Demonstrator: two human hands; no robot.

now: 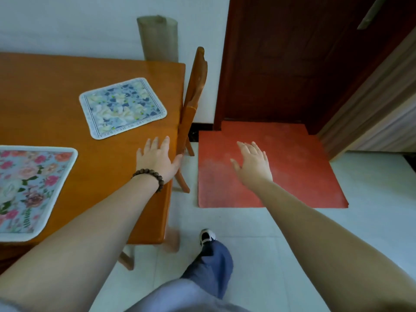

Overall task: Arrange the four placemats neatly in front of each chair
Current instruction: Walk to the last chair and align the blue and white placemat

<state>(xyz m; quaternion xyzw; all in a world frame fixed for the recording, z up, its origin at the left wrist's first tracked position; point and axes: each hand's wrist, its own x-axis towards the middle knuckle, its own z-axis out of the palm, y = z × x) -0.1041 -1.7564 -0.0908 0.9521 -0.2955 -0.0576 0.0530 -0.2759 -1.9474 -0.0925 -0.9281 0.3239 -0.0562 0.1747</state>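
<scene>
Blue placemat (122, 108) border lettering unreadable; left hand (157, 159) and right hand (253, 163) spread, empty.

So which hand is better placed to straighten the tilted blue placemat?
Left. The left hand is open over the table, just short of the blue placemat; the right hand is off over the floor.

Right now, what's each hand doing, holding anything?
Left hand: open, empty, over the table edge.
Right hand: open, empty, over the red mat.
</scene>
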